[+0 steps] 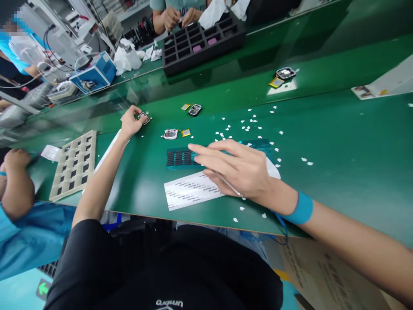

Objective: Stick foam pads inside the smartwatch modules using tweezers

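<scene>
Out on the left, my left hand grips a small dark watch-like case by its edge, at the green bench. My right hand, with a blue wrist strap, holds thin metal tweezers over a teal sheet with rows of black strips. Whether the tips touch a strip is hidden by the fingers. Beneath the hand lies a white printed sheet. Between my hands sit a light case with a yellow battery and a dark case with its battery.
A beige compartment tray stands at left, near another person's arm. Small white tabs are scattered to the right. Another case lies farther back. Across the bench, a person's hands are behind a black divided tray.
</scene>
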The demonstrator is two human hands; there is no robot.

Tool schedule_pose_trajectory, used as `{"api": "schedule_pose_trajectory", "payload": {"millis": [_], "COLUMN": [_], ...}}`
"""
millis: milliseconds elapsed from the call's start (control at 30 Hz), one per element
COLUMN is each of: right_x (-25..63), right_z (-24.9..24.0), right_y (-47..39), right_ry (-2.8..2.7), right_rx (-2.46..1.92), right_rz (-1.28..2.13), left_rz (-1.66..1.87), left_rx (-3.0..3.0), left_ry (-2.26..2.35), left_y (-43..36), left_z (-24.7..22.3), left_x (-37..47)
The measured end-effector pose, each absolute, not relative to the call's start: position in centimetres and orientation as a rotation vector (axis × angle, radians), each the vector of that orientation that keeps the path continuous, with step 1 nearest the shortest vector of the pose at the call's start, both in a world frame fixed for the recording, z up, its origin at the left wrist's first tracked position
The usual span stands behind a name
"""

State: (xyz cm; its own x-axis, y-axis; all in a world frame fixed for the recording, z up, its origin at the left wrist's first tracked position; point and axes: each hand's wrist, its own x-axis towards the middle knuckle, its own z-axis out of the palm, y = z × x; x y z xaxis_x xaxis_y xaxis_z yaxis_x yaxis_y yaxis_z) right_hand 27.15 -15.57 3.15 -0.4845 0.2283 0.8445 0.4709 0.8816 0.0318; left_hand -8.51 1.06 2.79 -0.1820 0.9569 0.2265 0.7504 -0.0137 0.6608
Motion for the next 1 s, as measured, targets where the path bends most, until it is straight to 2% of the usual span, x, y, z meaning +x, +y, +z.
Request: {"api": "schedule_pose_trajectory", "payload": {"millis": [133,333,567,1000], "right_x": [27.2,27.1,27.3,26.6], "right_z": [2.5,1.6,1.6,0.9], "right_y": [-15.1,-14.3,-14.6,-15.4], "right_ry": [-1.998,-2.002,-2.101,-2.076], "right_rx": [-0.66,-0.843,-0.746,-0.707], "right_rz": [-0.067,0.179,0.071,0.054], "left_rz": [1.339,1.134,1.179,1.211], "left_rx": [1.732,1.576,1.314,1.416], "left_ry": [1.463,0.971,0.914,0.967], "left_y": [-3.7,-13.4,-16.3,-17.3], "left_z": [2.3,2.8,2.3,1.4], "left_x": [-3.0,6.3,7.0,6.6]}}
